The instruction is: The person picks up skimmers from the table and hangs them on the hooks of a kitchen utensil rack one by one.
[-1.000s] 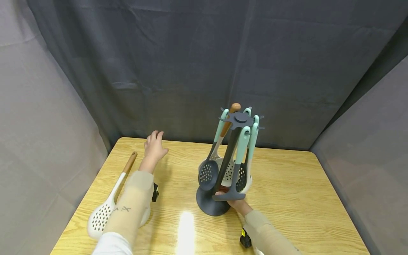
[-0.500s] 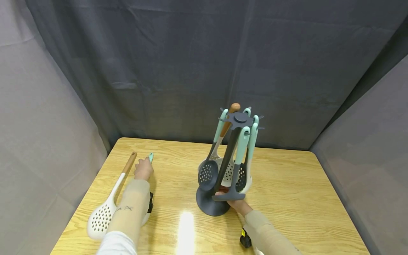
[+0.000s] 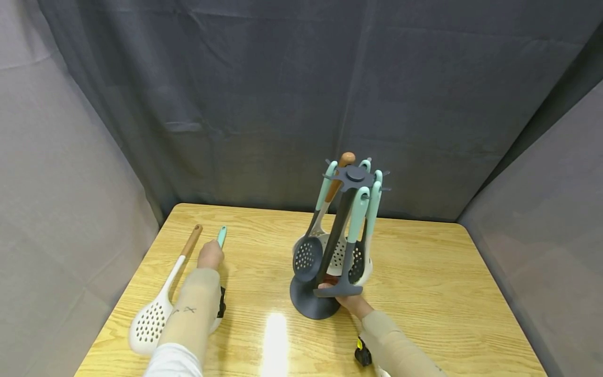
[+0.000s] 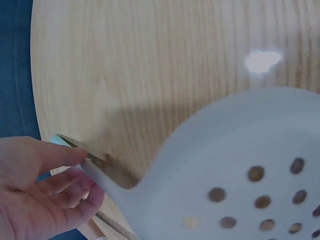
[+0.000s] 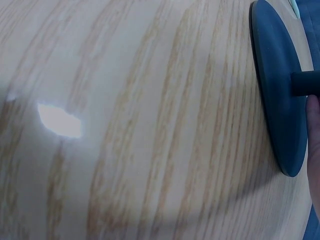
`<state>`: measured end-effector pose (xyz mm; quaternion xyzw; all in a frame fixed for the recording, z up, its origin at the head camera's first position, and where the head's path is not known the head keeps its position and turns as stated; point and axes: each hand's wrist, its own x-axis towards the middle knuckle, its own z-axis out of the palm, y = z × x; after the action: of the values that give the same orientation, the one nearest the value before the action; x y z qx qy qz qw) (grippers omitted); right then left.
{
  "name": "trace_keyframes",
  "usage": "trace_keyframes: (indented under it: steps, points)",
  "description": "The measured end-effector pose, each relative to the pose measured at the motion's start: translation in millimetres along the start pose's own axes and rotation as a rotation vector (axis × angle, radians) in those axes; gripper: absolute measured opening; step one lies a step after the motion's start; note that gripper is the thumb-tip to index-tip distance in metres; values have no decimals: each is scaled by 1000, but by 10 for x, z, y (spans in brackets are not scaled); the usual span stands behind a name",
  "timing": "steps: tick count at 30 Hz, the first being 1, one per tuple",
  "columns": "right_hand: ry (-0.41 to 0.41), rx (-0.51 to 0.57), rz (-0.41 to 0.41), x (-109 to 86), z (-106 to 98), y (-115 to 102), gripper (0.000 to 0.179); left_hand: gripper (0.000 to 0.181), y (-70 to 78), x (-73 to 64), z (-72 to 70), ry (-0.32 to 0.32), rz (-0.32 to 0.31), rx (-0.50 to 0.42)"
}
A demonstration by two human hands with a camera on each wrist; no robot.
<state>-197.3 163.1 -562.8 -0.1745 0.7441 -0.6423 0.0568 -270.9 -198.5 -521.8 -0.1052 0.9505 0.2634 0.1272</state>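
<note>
My left hand, at the left of the table, pinches a slotted spoon with a mint handle between thumb and fingers. Its white perforated head fills much of the left wrist view; in the head view the forearm mostly hides it. My right hand grips the post of a dark utensil stand low down, just above its round base. The thumb lies along the post in the right wrist view. Mint-handled and wooden-handled utensils hang from the stand's hooked top, including a dark slotted ladle.
A white slotted turner with a wooden handle lies left of my left forearm. The wooden table ends at a dark curtain behind, with grey cloth at the sides.
My left hand has come down from above the table, open, onto the mint-handled slotted spoon and slid nearer along it, now pinching it. The right hand and the stand have stayed put.
</note>
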Motion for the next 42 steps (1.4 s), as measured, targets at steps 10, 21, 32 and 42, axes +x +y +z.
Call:
trace_keyframes:
  steps: [10,21,32,42]
  points:
    - [-10,4,54,-9,0,-5,50,16,-87,66,69,31,10,50]
    - [-20,6,11,-4,2,-16,51,16,-76,66,57,20,22,4]
    - [22,15,-2,-23,-2,-8,50,42,189,92,-155,-65,121,-79]
    - [26,-9,-10,-14,4,-3,49,55,637,115,-386,29,292,-104]
